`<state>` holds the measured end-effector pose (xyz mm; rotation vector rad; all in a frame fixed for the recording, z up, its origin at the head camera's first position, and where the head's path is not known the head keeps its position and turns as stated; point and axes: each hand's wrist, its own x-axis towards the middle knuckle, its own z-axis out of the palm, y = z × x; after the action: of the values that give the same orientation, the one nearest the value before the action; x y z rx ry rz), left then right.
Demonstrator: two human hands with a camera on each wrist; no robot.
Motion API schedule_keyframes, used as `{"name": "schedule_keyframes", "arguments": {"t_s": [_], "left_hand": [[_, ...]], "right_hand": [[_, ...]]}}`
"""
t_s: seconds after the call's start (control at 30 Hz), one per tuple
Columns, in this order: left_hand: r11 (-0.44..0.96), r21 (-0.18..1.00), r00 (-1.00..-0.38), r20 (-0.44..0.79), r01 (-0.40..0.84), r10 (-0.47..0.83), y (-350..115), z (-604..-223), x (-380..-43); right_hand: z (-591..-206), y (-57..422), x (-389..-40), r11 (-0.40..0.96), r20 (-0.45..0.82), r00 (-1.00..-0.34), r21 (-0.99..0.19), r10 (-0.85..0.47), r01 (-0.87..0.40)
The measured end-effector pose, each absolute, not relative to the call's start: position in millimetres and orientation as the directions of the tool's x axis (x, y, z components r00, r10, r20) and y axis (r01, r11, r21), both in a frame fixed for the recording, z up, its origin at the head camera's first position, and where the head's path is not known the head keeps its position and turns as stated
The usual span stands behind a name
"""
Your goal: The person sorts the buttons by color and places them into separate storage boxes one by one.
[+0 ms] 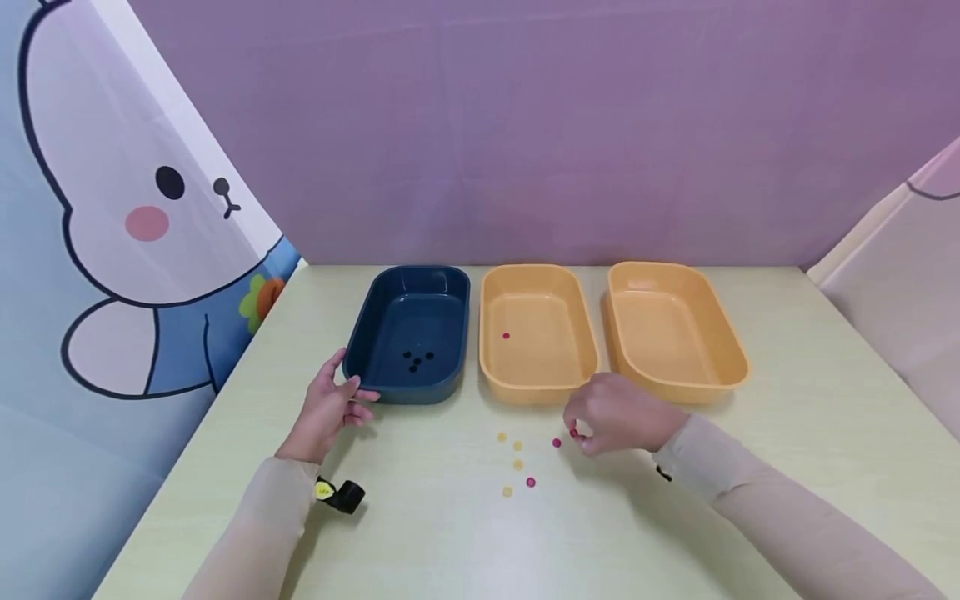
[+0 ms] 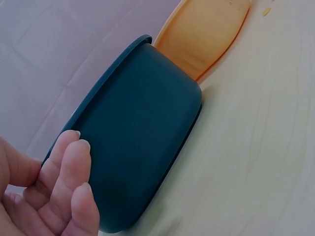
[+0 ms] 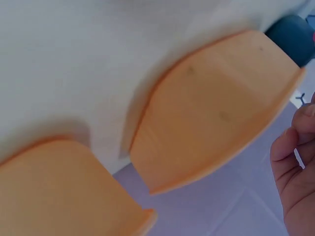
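My left hand (image 1: 324, 410) holds the near left corner of a dark blue tray (image 1: 442, 390), its thumb at the rim and other fingers against the outer wall. The left wrist view shows those fingers (image 2: 74, 167) bent beside the wall. Between right thumb and finger, my right hand (image 1: 618, 414) pinches a small red button (image 1: 573, 432), just above the table in front of the trays. Another red button (image 1: 557, 442) lies beside it, and one more red button (image 1: 531, 482) lies nearer. Several yellow buttons (image 1: 517, 464) are scattered to their left.
Several black buttons (image 1: 417, 361) lie in the blue tray. The middle orange tray (image 1: 540, 393) has one red button (image 1: 506, 335) inside. A second orange tray (image 1: 675, 387) stands on the right. A purple cloth (image 1: 525, 133) hangs behind the table (image 1: 435, 525).
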<state>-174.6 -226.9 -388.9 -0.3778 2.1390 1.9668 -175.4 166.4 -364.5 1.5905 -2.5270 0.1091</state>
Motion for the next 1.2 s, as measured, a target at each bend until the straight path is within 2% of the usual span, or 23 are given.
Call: {"name": "schedule_keyframes", "arguments": {"t_s": [0.2,0.47,0.83,1.1,1.2], "left_hand": [[0.075,0.946,-0.949,-0.312,-0.315,-0.048,-227,-389,-175],[0.078,0.943,-0.946,-0.320,-0.323,-0.052,-228,-389,-174],[0.097,0.936,-0.941,-0.334,-0.338,-0.061,-222,-389,-176],[0.076,0.945,-0.946,-0.314,-0.319,-0.075,-224,-389,-174],[0.077,0.944,-0.946,-0.316,-0.321,-0.079,-224,-389,-174]], "right_hand": [[-349,169,-183,0.460,0.214,-0.443,0.033,-0.871,-0.887],[-332,172,-192,0.472,0.264,-0.433,0.105,-0.862,-0.875],[-331,160,-215,0.543,0.170,-0.529,0.044,-0.831,-0.839],[-326,151,-230,0.557,0.149,-0.544,0.062,-0.826,-0.828],[-324,149,-235,0.580,0.137,-0.570,0.050,-0.810,-0.813]]}}
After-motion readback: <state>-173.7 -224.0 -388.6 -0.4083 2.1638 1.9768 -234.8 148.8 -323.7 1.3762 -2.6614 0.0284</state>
